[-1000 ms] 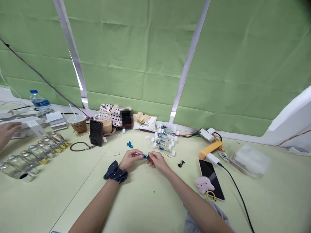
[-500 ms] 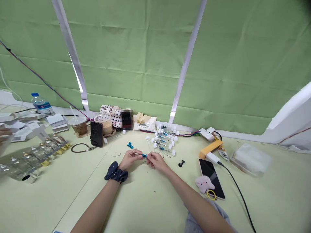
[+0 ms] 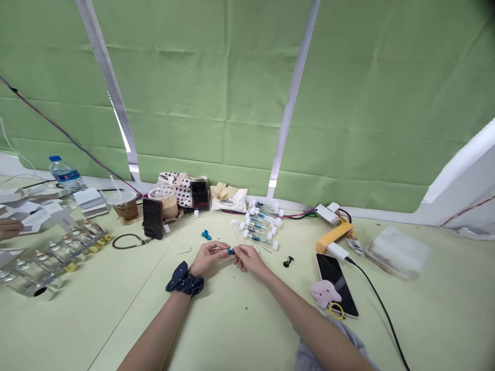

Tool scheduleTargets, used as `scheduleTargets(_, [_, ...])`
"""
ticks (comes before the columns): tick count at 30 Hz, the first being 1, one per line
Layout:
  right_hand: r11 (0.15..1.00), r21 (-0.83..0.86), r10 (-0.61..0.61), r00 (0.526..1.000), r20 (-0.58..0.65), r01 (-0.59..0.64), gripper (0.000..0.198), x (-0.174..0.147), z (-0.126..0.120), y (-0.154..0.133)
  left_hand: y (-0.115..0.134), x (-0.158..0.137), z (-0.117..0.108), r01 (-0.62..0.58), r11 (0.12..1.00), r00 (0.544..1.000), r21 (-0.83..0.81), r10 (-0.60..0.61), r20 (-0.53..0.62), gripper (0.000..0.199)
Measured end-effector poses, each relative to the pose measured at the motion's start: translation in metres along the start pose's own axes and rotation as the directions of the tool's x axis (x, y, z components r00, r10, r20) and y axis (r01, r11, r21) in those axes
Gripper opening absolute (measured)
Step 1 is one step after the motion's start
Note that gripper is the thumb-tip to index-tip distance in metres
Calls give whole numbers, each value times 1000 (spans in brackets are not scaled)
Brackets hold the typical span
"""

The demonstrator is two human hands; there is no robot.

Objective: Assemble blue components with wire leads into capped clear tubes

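Observation:
A small shiny blue part (image 3: 231, 251) sits between my two hands, its exact kind too small to make out. My left hand (image 3: 209, 257) pinches its left side between thumb and fingers. From the right, the fingertips of my right hand (image 3: 249, 258) are closed at its other end, partly hiding it. Just beyond my left hand lies a little heap of similar blue parts (image 3: 206, 235). A thin L-shaped metal key (image 3: 184, 251) rests left of that hand. Behind my right hand are several clear tubes with white caps (image 3: 260, 226), with blue pieces inside.
A black small part (image 3: 288, 262) lies right of my right hand. Further right are a phone (image 3: 338, 283), a pink plush charm (image 3: 326, 292) and a yellow bar-shaped object (image 3: 334, 237). Glass bottles (image 3: 58, 252) stand at left, near another person's hand (image 3: 10, 228). Drink cups (image 3: 126, 207) stand behind.
The blue part has turned slightly between my fingertips; both hands stay in nearly the same place. At far left, the other person's hand shows more clearly over the white boxes.

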State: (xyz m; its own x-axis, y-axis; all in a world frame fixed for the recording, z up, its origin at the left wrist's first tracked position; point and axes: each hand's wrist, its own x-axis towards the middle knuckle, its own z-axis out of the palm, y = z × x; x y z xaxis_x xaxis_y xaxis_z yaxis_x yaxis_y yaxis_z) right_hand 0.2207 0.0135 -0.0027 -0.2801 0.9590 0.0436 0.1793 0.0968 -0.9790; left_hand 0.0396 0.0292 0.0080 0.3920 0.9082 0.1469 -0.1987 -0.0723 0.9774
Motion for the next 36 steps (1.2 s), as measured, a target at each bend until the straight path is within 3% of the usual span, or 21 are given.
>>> scheduleTargets(4, [954,-215,-246,955,-164,209,31,-7,0,-9,1,1,8,-61,992,996,112,68,-60,23])
scheduleTargets(7, [897,-300,-373,920,-123,324,34,-13,2,-18,-4,2,14,-119,953,981,279,157,-117,21])
scheduleTargets(10, [847,-348,-433,901,-16,401,42,-17,4,-24,-9,1,20,-208,845,967,493,254,-26,11])
scheduleTargets(14, [785,-418,-518,854,-37,458,38,-19,5,-25,-14,1,26,-309,693,943,652,314,113,13])
scheduleTargets(20, [741,-451,-609,781,-139,497,27,-18,2,-24,-11,5,38,-385,660,911,645,384,149,16])
scheduleTargets(24, [765,-418,-605,769,-207,489,24,-17,-1,-25,-9,6,45,-355,670,912,652,400,86,10])
scheduleTargets(27, [831,-341,-538,790,-294,439,23,-16,-6,-25,-4,10,43,-355,652,923,670,358,140,23])
scheduleTargets(31, [924,-191,-382,792,-477,331,29,-10,-18,-23,1,24,32,-428,472,894,771,344,286,52])
scheduleTargets(36, [956,-83,-275,760,-589,281,37,-3,-28,-17,-11,49,17,-471,252,876,846,248,414,55])
